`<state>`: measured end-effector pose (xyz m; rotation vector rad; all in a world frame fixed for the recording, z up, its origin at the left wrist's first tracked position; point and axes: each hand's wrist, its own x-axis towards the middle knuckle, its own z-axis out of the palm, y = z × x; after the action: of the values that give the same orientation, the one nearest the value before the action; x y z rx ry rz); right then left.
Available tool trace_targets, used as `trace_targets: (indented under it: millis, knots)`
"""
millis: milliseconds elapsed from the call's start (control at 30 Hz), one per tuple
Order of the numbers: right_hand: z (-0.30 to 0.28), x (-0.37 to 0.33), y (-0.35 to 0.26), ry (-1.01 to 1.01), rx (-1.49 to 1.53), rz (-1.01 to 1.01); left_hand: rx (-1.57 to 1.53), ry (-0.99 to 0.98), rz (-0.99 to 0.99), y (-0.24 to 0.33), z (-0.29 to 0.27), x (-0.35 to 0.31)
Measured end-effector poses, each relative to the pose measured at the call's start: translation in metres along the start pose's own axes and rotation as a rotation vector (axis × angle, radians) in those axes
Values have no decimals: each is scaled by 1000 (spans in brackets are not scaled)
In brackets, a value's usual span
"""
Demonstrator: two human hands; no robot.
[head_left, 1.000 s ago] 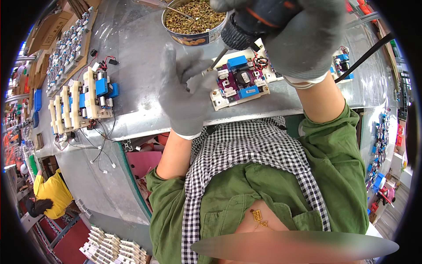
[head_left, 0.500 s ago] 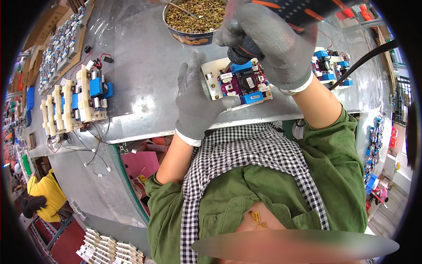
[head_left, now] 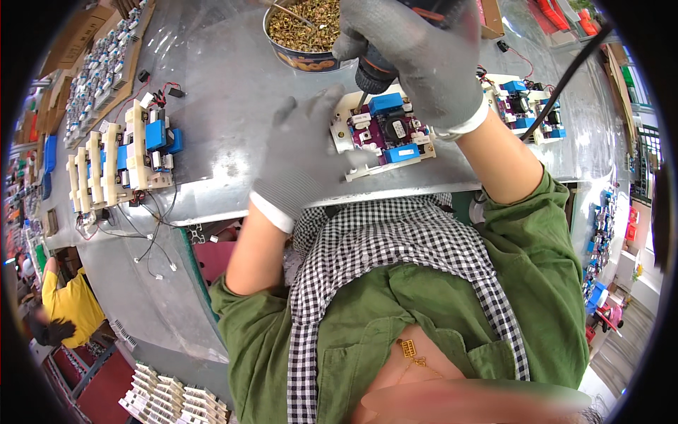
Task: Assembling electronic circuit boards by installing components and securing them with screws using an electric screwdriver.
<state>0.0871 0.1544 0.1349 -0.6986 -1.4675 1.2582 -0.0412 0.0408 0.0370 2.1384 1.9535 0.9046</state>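
Note:
A purple circuit board (head_left: 376,132) with blue and black components sits in a cream plastic frame (head_left: 344,138) near the table's front edge. My right hand (head_left: 434,67), in a grey glove, is closed round a black and orange power screwdriver (head_left: 378,71). Its bit points down at the upper left part of the frame; whether it touches a screw is too small to tell. Beside the frame's left edge is my gloved left hand (head_left: 300,152), blurred, its fingers stretched out and nothing visible in them.
Behind the board stands a round tin (head_left: 304,60) full of small screws. A row of cream frames with blue parts (head_left: 123,159) stands at the left, wires hanging over the edge. More finished-looking boards (head_left: 526,106) lie at the right, by a black cable (head_left: 565,88).
My left hand has shifted left, away from the board's frame. My right hand and the screwdriver have moved slightly left, and the cable has swung.

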Motion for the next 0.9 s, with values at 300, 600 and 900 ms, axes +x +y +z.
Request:
trace_targets:
  millis: [300,600,900]
  knots:
    - [-15,9,-58,8,247,-73,382,-350,-61,-45,-1,156]
    - [-43,9,-62,69,250,-79,-75,31,-185,-44,-4,134]
    - [-55,6,-52,-100,784,-35,-1026,272,-360,43,-4,31]
